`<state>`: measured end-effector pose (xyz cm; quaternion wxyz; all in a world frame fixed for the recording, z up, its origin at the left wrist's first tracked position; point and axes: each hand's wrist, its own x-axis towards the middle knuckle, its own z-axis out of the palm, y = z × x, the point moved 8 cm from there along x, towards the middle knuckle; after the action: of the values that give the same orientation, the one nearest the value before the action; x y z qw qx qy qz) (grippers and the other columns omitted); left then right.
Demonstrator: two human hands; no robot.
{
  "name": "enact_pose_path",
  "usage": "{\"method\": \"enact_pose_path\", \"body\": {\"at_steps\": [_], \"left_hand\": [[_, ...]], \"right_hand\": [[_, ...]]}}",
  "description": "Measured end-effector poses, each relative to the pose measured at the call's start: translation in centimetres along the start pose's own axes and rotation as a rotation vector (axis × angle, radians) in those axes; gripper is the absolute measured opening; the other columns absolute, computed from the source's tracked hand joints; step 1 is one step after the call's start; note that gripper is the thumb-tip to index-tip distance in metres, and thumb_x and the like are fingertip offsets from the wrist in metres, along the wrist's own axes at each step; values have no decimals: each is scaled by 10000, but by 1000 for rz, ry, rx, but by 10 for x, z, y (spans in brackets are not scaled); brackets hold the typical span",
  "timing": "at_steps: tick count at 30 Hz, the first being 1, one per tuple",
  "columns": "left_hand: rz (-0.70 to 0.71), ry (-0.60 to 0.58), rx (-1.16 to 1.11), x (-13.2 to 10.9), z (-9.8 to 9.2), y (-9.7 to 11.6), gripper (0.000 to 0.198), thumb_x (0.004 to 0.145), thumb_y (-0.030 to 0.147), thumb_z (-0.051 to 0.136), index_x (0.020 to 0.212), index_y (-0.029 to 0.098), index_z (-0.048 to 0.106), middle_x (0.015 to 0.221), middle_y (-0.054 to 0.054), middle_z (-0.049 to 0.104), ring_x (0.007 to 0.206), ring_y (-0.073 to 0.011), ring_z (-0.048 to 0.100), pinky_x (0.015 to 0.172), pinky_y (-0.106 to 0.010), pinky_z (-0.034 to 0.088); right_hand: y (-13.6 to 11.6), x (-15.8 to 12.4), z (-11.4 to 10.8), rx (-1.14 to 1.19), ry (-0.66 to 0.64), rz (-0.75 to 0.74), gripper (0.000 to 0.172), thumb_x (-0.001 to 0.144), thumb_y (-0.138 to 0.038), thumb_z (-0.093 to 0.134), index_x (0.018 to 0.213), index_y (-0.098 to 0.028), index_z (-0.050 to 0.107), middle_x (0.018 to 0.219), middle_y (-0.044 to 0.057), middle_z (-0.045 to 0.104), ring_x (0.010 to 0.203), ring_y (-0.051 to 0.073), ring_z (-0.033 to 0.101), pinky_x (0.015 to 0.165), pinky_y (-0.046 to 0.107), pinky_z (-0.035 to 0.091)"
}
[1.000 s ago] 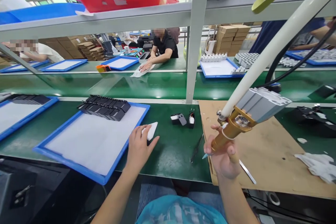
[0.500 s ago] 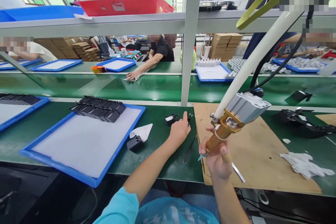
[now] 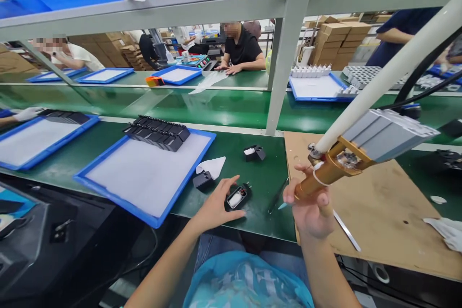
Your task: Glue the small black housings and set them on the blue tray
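Note:
My left hand (image 3: pixel 216 204) pinches a small black part with a white inside (image 3: pixel 237 197) on the green bench near its front edge. My right hand (image 3: pixel 311 211) is wrapped round the brass handle of a hanging tool (image 3: pixel 330 173) with a grey block head (image 3: pixel 386 134) and a white hose (image 3: pixel 390 72) running up to the right. The tool hangs over a brown board (image 3: pixel 378 202). A black part (image 3: pixel 203 180) and a white wedge (image 3: pixel 212 166) lie just left of my left hand. Another black part (image 3: pixel 254 153) sits farther back.
A blue-rimmed white tray (image 3: pixel 144 178) with a row of black parts (image 3: pixel 157 132) lies to the left, a second tray (image 3: pixel 36 137) beyond it. Tweezers (image 3: pixel 277 196) and a metal strip (image 3: pixel 345 231) lie by the board. A shelf post (image 3: pixel 285 57) rises behind; people work across the belt.
My left hand has drawn back from the far black parts toward the front edge, bringing one small part with it. My right hand and the tool have hardly moved; the view shifted left.

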<state>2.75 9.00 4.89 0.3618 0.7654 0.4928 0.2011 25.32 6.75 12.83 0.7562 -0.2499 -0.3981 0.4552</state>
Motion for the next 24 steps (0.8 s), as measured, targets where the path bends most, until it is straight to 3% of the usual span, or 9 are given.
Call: {"method": "enact_pose_path", "body": {"at_steps": [3, 6, 11, 14, 19, 21, 24], "left_hand": [[122, -144, -101, 15, 6, 6, 967, 708, 442, 792, 1493, 340, 237, 1383, -92, 380, 1170, -250, 521, 1024, -408, 444], [213, -179, -116, 23, 6, 15, 800, 698, 397, 807, 1395, 298, 427, 1342, -90, 418, 1243, -265, 483, 1072, -407, 407], [153, 3, -92, 11, 1, 13, 465, 769, 326, 741, 1188, 241, 560, 1335, -90, 520, 1192, -250, 544, 1012, -391, 461], [49, 92, -75, 2, 6, 3, 327, 803, 263, 681, 1105, 232, 559, 1167, -51, 640, 1091, -225, 607, 972, -379, 476], [6, 157, 7, -3, 19, 1, 306, 818, 283, 654, 1077, 225, 502, 1089, -47, 674, 1003, -230, 657, 847, -346, 513], [15, 170, 45, -5, 18, 7, 339, 831, 309, 641, 1117, 232, 475, 1123, -55, 677, 1006, -240, 668, 828, -346, 516], [-23, 203, 80, -10, 10, 16, 325, 813, 318, 644, 1074, 237, 469, 1031, -36, 701, 896, -237, 696, 748, -327, 520]], "right_hand": [[2, 0, 6, -3, -2, -3, 326, 831, -465, 576, 1100, -281, 555, 1216, 63, 522, 516, 93, 532, 437, 297, 427], [2, -1, 9, -9, -4, -9, 316, 839, -458, 572, 1100, -280, 555, 1183, 56, 531, 514, 93, 526, 439, 296, 425], [4, 0, 16, 12, -5, -6, 297, 848, -441, 559, 1092, -271, 571, 1181, 51, 517, 509, 89, 522, 426, 290, 407], [10, 0, 27, 38, 4, 8, 284, 851, -449, 556, 1080, -281, 570, 1161, 42, 525, 500, 84, 516, 413, 278, 395], [24, 2, 55, 37, -33, 40, 329, 827, -507, 584, 1040, -257, 573, 1048, 45, 580, 477, 80, 490, 407, 265, 410], [27, 4, 65, 52, -56, 30, 326, 825, -492, 599, 1052, -260, 562, 992, 37, 599, 475, 83, 501, 415, 260, 417], [29, 6, 70, 96, -63, 6, 279, 839, -447, 600, 1056, -280, 544, 1076, 42, 606, 476, 76, 522, 418, 254, 423]]}}
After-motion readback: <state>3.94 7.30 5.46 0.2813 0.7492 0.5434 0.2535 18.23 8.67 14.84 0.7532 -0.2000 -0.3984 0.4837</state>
